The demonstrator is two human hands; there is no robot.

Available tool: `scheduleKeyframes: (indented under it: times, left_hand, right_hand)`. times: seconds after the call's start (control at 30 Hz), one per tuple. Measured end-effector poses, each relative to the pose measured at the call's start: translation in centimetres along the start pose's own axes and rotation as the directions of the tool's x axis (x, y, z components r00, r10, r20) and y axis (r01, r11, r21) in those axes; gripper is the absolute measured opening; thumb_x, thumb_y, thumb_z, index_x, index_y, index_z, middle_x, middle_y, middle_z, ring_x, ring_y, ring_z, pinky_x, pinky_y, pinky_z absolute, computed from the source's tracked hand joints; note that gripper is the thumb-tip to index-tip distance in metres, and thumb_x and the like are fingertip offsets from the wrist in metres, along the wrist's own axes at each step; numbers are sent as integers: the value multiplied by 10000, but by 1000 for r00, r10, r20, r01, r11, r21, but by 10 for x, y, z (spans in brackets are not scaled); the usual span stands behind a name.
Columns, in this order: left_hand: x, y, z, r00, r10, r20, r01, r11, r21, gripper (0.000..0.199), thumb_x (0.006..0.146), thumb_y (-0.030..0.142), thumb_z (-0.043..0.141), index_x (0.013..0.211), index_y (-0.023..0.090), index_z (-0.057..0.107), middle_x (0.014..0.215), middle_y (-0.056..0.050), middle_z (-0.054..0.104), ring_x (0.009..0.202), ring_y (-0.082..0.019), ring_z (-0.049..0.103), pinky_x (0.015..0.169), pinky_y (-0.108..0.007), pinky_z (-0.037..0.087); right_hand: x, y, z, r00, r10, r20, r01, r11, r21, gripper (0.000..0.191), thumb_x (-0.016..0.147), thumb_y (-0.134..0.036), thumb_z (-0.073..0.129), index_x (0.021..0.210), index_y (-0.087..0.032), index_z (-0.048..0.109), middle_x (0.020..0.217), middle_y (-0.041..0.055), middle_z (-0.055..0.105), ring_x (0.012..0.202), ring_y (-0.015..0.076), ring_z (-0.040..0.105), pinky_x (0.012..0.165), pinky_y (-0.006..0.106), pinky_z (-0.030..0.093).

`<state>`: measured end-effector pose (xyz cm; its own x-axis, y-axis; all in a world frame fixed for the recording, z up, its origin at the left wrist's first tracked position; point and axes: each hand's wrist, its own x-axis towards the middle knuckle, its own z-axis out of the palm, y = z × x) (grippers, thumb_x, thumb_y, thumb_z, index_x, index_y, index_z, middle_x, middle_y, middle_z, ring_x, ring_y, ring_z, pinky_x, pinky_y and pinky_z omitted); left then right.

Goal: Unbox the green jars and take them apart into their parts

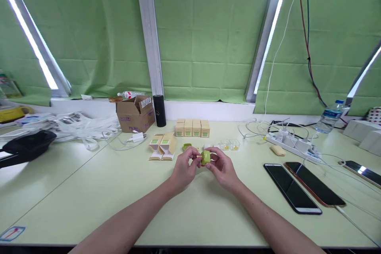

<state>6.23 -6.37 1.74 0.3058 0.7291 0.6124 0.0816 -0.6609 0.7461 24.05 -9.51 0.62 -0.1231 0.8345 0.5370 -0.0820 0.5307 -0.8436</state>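
Observation:
My right hand (220,166) grips a small, glossy green rounded case (205,158) between thumb and fingers, just above the table. My left hand (187,166) is closed in a pinch at the case's left side. A tiny yellowish bit shows at its fingertips, too small to name. Just behind the hands lies another green piece (187,146), partly hidden by the left hand. Clear plastic packs (234,145) with small yellow bits inside sit behind my right hand. Two opened tan cartons (162,146) with green labels stand to the left.
Several closed small cartons (192,128) form a row at the back. Beyond them are a cardboard box (133,115) and a black cylinder (159,111). Two phones (291,188) (314,183), a power strip (293,147) and loose cables lie on the right. White cables (86,125) heap up at left.

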Motion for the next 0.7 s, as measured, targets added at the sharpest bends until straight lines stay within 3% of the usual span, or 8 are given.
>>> scheduleKeyframes:
  times: [0.17, 0.27, 0.33, 0.43, 0.53, 0.7]
  left_hand:
    - [1, 1, 0, 1000, -10, -18, 9, 1000, -24, 158, 998, 338, 589, 920, 201, 596, 883, -22, 599, 662, -125, 618, 642, -298, 545]
    - [2, 2, -3, 999, 28, -32, -26, 998, 64, 113, 981, 319, 616, 976, 206, 615, 941, -39, 616, 747, -147, 642, 720, -326, 558]
    - [3, 3, -6, 998, 55, -26, -51, 988, 143, 126, 956, 290, 651, 1056, 216, 631, 1033, -64, 624, 855, -175, 659, 813, -367, 564]
    - [3, 3, -10, 998, 62, 0, -61, 979, 195, 336, 922, 244, 693, 1245, 242, 600, 1166, -98, 620, 1046, -228, 647, 973, -455, 542]
    - [4, 3, -12, 996, 77, 35, -83, 972, 220, 470, 919, 222, 700, 1360, 265, 546, 1180, -106, 657, 1258, -283, 530, 1062, -513, 493]
    - [4, 0, -10, 986, 138, 95, -158, 954, 254, 439, 913, 207, 723, 1327, 263, 590, 1211, -104, 682, 1258, -294, 462, 1053, -518, 482]
  right_hand:
    - [2, -3, 1, 1000, -13, 6, 12, 1000, 11, 396, 921, -460, 720, 1259, -289, 604, 1103, 75, 641, 946, 218, 695, 871, 425, 627]
    - [3, -6, 1, 1000, -31, -3, 31, 1000, 0, 406, 943, -480, 687, 1293, -290, 606, 1165, 91, 631, 993, 224, 685, 885, 416, 621]
    - [4, -8, 1, 998, -44, -39, 42, 998, -50, 393, 952, -479, 672, 1298, -296, 631, 1221, 97, 610, 1026, 223, 666, 887, 399, 615]
    - [5, -9, -2, 995, -69, -74, 58, 988, -144, 388, 952, -412, 671, 1328, -322, 641, 1285, 94, 591, 1054, 219, 637, 897, 391, 598]
    - [4, -9, -5, 992, -98, -77, 76, 964, -254, 466, 917, -289, 680, 1373, -335, 598, 1309, 88, 606, 1096, 239, 623, 948, 434, 571]
    - [2, -5, -4, 980, -193, -40, 159, 892, -423, 524, 875, -183, 660, 1371, -314, 555, 1295, 99, 615, 1109, 270, 629, 916, 460, 572]
